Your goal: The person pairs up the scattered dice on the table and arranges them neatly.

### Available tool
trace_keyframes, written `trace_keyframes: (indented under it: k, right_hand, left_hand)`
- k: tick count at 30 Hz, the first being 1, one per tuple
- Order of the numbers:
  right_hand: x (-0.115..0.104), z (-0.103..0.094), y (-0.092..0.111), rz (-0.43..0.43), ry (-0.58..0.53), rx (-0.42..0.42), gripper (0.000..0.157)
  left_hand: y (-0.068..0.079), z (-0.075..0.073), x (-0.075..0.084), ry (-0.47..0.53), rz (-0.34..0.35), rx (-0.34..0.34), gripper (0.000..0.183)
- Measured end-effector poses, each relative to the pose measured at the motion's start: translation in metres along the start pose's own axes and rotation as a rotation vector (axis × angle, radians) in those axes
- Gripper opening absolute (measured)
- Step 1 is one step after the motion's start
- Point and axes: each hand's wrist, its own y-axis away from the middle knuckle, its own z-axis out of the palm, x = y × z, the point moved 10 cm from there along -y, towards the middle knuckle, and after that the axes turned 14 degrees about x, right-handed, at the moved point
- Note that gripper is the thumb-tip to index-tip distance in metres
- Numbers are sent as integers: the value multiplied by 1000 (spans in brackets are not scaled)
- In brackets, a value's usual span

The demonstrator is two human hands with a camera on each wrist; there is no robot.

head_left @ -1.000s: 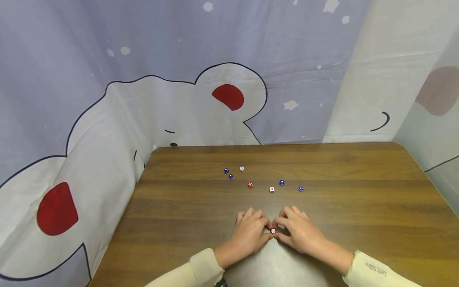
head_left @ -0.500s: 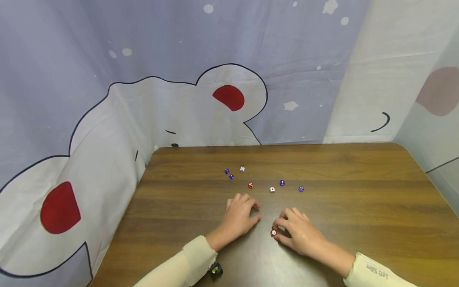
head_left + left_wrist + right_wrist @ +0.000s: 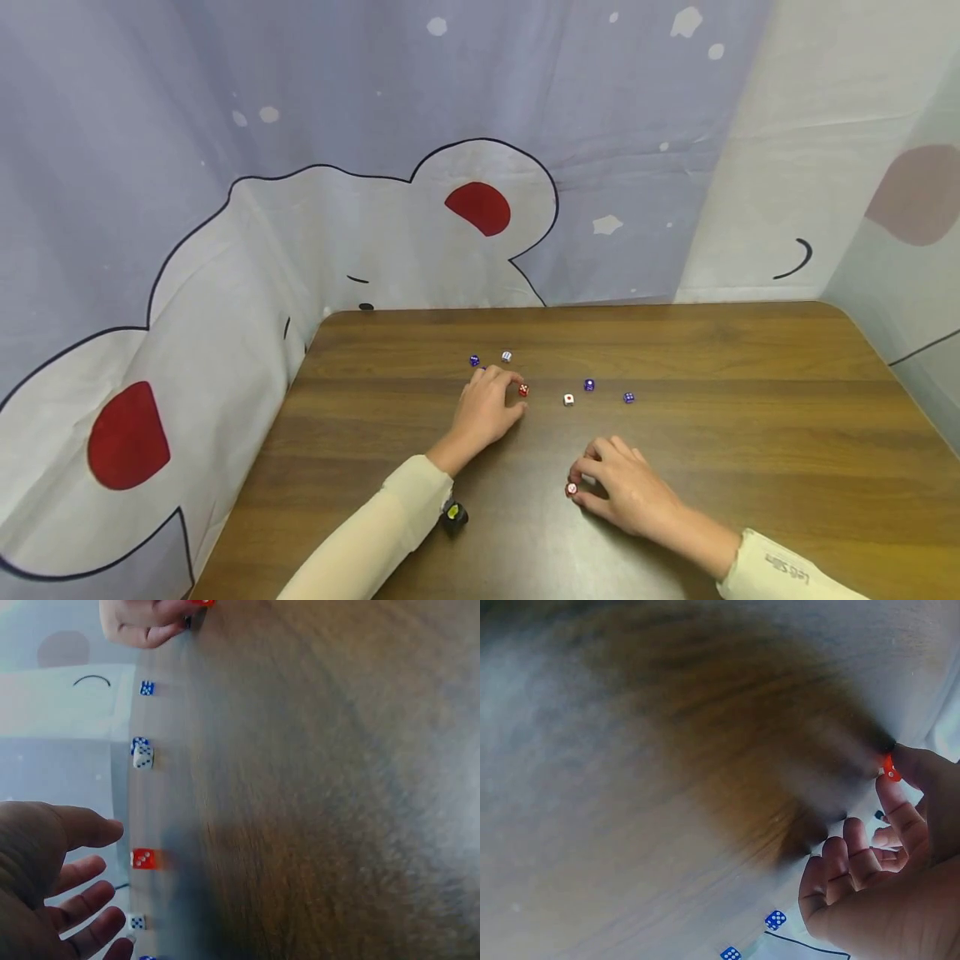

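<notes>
My right hand (image 3: 628,485) rests low at the table's near middle and pinches a red die (image 3: 572,490) between thumb and index finger. In the right wrist view that red die (image 3: 890,768) shows between the two fingertips. Farther out, my left hand (image 3: 482,410) is spread over the table with nothing between its fingers. Its index fingertip is right beside another red die (image 3: 523,390), with the thumb apart on the near side. The left wrist view shows the red die (image 3: 143,859) standing beyond the parted thumb and fingers. A blue die is mostly hidden behind the left hand.
Near the left hand lie a blue die (image 3: 474,360) and a white die (image 3: 506,357). To the right are a white die with a red dot (image 3: 568,400) and two blue dice, one (image 3: 589,385) behind it. A patterned curtain (image 3: 615,167) hangs along the wooden table's (image 3: 750,400) back edge.
My left hand has left the red die at the right hand and moved forward and left to the other red die. The right hand stays in place, pinching its die.
</notes>
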Motion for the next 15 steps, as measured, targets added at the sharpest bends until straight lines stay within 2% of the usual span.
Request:
trace_keyframes:
  k: [7,15]
  right_hand:
    - [0,0,-2,1,-4,5,19]
    - [0,2,-1,10,-2,1,19]
  left_hand:
    - [-7,9,-7,11,-20,-24,34]
    - [-9,21,-15,-24,-62,-63,31]
